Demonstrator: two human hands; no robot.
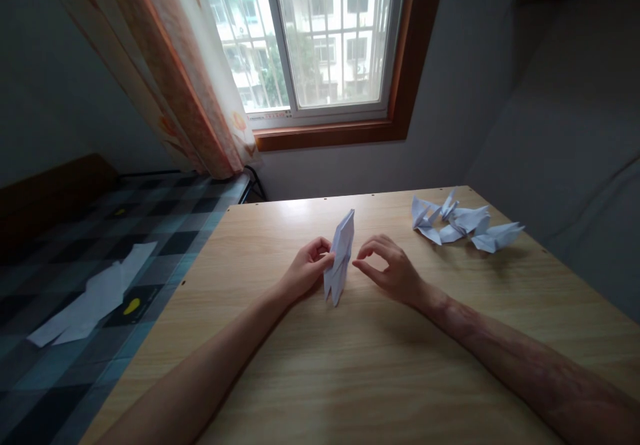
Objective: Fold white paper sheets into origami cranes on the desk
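A folded white paper figure [342, 248] is held upright above the table, its two narrow points hanging downward. My left hand [310, 265] pinches its left edge between thumb and fingers. Just to the right of the paper, my right hand [387, 268] is apart from it, thumb and forefinger curved with a gap between their tips and nothing held. The back of the folded paper is hidden from view.
Several folded paper cranes [467, 222] lie in a group at the table's back right. The wooden table [300, 378] stands below a window [330, 45]. On the checked bed [165, 258] to the left are white paper sheets [97, 298]. A curtain [170, 65] hangs beside the window.
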